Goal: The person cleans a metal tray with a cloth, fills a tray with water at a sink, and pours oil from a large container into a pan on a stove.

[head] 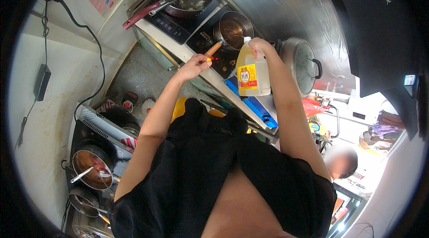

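My right hand (260, 47) grips the handle of a large clear plastic jug (263, 77) of pale yellow liquid. The jug bears a yellow and red label, and its white neck is at the rim of a small hammered saucepan (231, 28). Whether liquid is flowing out, I cannot tell. Some brown liquid lies in the saucepan, which sits on an induction cooktop (199, 38). Near the end of its wooden handle (213, 49), my left hand (192, 68) pinches a small yellow piece (209, 59), apparently a cap.
A deep pan (164, 6) with a red handle holds food in broth, a metal utensil inside. Right of the jug stands a large lidded pot (303, 67). A blue tray (251, 102) lies along the counter edge. More pans (92, 167) are at lower left; a person (342, 161) is at right.
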`<state>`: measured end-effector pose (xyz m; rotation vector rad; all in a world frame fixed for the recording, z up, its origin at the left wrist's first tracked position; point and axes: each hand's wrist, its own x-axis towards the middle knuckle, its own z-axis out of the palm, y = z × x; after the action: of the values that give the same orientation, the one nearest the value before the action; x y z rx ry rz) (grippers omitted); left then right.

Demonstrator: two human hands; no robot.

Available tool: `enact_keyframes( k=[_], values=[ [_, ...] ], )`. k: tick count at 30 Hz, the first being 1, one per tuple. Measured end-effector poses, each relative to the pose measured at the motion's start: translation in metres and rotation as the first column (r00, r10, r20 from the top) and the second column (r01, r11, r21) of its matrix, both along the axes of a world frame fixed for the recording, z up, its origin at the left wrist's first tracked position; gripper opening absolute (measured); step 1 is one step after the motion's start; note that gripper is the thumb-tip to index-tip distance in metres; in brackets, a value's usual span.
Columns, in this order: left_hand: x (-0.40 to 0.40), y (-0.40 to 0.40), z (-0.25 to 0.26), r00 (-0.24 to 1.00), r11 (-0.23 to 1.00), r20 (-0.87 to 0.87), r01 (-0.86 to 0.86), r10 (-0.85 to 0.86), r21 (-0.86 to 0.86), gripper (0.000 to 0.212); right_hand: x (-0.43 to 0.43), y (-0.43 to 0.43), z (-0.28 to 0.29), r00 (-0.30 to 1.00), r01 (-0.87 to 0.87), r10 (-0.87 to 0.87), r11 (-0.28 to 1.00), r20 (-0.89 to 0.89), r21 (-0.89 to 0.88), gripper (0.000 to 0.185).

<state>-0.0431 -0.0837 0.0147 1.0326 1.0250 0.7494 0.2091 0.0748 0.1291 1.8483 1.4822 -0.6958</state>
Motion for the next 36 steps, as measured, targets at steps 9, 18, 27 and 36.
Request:
enact_keyframes(
  k=[9,18,27,36],
  values=[
    [0.002,-0.001,-0.001,1.000,0.998,-0.010,-0.012,0.012,0.068,0.041,-0.004,-0.003,0.002,0.998,-0.007,0.008,1.000,-0.067,0.015,0.034],
    [0.000,-0.001,0.003,1.000,0.999,0.003,-0.010,0.010,0.031,0.042,-0.010,-0.008,0.008,0.996,-0.028,0.034,0.997,-0.082,0.078,0.034],
    [-0.002,-0.003,0.010,1.000,1.000,0.001,-0.017,0.017,0.019,0.041,-0.023,-0.011,0.013,0.999,0.010,-0.009,0.999,-0.036,0.035,0.037],
    [0.000,0.000,0.008,0.999,1.000,0.030,0.017,-0.016,-0.003,0.040,-0.021,-0.008,0.015,0.998,-0.049,0.049,0.999,-0.031,0.001,0.036]
  ],
)
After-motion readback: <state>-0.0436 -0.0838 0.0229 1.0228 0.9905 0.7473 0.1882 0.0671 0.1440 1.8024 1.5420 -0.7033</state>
